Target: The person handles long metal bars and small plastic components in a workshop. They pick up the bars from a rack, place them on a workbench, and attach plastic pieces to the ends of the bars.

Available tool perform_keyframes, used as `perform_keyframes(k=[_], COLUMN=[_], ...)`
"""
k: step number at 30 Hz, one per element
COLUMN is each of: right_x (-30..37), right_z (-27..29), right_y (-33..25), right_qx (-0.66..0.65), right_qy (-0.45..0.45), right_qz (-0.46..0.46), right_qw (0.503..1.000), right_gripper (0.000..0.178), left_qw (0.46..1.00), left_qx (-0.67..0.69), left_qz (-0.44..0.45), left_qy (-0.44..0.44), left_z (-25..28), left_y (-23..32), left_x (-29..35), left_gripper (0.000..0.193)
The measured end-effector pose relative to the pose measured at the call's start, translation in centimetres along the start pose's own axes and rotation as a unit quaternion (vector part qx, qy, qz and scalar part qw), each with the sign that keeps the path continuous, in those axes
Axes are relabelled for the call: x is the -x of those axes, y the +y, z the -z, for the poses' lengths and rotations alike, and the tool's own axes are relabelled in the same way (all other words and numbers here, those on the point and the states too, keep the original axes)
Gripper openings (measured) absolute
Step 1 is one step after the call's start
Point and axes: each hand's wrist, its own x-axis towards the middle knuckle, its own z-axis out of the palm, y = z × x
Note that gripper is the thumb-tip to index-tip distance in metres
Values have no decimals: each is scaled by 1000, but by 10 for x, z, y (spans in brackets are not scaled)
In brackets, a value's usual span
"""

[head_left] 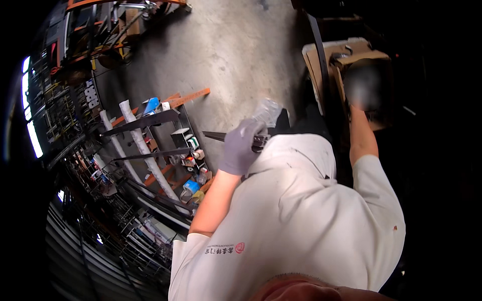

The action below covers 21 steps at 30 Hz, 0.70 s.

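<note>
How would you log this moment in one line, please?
left hand: grey-gloved, shut on dark metal strip | right hand: blurred at cardboard box, grip unclear | below: concrete floor

The right hand [365, 90] is a blurred smear inside the cardboard box [326, 55], so its grip cannot be told. The dark metal piece [221, 136] vanishes under the gloved left hand [241, 145] (only its pointed end shows). The small packets on the shelf rack [187, 120] are too tiny to identify.
</note>
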Motion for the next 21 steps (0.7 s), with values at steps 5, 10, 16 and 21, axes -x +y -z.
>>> perform_keyframes(k=[5,10,16,21], right_x=[30,113,235,237], right_z=[23,135,376,418], right_y=[24,85,127,95], right_qx=[-471,-656,-719,-689], right_qy=[-76,250,442,413], right_qz=[-187,-233,96,150], right_qw=[859,673,527,577], right_gripper=[39,23,31,24], left_qw=[999,998,999,998], left_qx=[30,25,1,7], left_qz=[-7,-29,-25,-38], left_qy=[-5,55,40,48], left_z=[4,0,-3,1], left_y=[-8,-13,-13,-21], left_x=[0,-3,-3,6], left_gripper=[32,37,35,39])
